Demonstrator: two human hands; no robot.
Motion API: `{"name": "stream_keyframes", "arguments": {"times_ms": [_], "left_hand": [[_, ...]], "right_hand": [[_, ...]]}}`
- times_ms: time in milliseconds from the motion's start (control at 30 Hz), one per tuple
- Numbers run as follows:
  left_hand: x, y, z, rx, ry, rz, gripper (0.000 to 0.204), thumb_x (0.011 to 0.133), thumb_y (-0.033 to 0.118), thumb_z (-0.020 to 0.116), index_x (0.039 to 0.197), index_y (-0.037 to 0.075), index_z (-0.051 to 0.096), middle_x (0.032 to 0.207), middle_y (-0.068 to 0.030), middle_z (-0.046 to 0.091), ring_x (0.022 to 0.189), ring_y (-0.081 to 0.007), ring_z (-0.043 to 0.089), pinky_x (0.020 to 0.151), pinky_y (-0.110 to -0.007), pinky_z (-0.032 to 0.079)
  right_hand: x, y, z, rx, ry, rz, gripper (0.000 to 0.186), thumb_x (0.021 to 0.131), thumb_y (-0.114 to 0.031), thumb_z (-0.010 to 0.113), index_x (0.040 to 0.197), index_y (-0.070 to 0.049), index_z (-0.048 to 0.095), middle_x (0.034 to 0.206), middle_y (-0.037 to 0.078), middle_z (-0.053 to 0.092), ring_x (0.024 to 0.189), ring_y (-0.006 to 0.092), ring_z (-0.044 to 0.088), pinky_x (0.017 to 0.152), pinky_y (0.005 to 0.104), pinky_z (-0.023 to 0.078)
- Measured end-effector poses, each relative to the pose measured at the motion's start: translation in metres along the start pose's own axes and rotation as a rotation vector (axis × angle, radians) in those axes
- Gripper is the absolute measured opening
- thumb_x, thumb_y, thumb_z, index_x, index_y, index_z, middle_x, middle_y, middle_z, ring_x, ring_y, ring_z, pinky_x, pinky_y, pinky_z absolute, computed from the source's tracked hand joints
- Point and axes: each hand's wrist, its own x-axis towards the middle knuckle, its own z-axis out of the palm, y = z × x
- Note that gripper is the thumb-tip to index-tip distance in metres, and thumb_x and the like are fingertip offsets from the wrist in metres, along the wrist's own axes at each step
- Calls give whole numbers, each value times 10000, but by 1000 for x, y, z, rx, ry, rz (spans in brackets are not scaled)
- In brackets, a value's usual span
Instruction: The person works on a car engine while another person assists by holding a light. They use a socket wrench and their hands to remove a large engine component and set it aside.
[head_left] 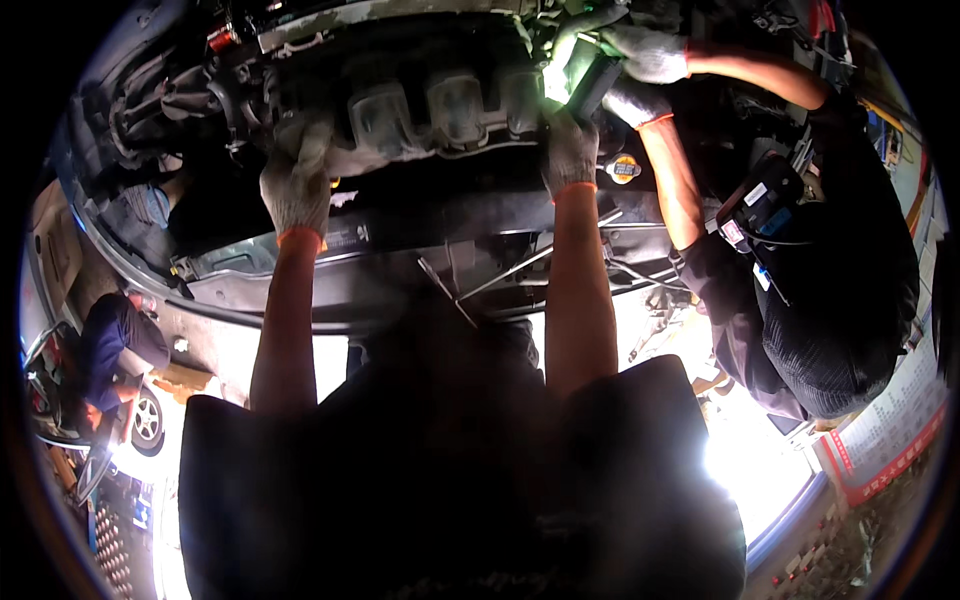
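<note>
Under the raised hood edge lies a dark engine manifold (457, 112) with several rounded runners. My left hand (298, 185), in a pale knit glove with an orange cuff, is closed on the manifold's left end. At its right end my right hand (572, 155), gloved the same way, is closed on the edge, its fingertips partly lost in glare. Just beyond it, a co-worker's gloved hands (645, 72) hold a dark lamp-like thing (592, 88) beside a bright greenish glow.
A yellow-marked round cap (623, 169) sits right of my right hand. The car's front panel (400, 240) crosses below my wrists, with a thin metal rod (510, 268) there. The co-worker (835, 270) leans in at the right. Another person (120, 345) crouches at far left near a wheel (147, 420).
</note>
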Motion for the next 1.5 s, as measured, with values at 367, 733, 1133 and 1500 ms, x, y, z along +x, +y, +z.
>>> {"name": "stream_keyframes", "arguments": {"times_ms": [367, 733, 1133, 1500], "left_hand": [[2, 8, -8, 36, -53, -19, 446, 903, 406, 677, 1136, 26, 680, 1026, -63, 695, 915, -148, 579, 859, -274, 453], [-9, 2, -4, 95, 9, 92, 363, 914, 369, 644, 1067, 45, 705, 1010, -79, 717, 878, -205, 624, 861, -285, 466], [-14, -10, -10, 93, 4, 147, 339, 917, 332, 681, 1095, 45, 707, 1026, -27, 696, 912, -123, 583, 876, -258, 445], [-24, 9, -6, -24, 66, 38, 341, 877, 325, 706, 1054, 35, 724, 984, -50, 724, 884, -127, 604, 871, -269, 459]], "right_hand": [[-4, -18, -10, -296, -73, 36, 201, 856, -84, 667, 1021, 30, 677, 884, 24, 648, 764, 119, 577, 694, 267, 453], [-16, -15, -3, -174, -16, -50, 152, 829, -127, 653, 875, 18, 659, 754, -15, 587, 677, 101, 490, 642, 284, 402], [-19, -7, -8, -140, -53, -140, 122, 830, -125, 642, 796, -7, 635, 713, -32, 553, 645, 89, 455, 609, 289, 373], [-18, -7, -16, -191, -69, -109, 167, 845, -133, 655, 888, 28, 653, 764, -7, 605, 691, 114, 501, 657, 293, 412]]}}
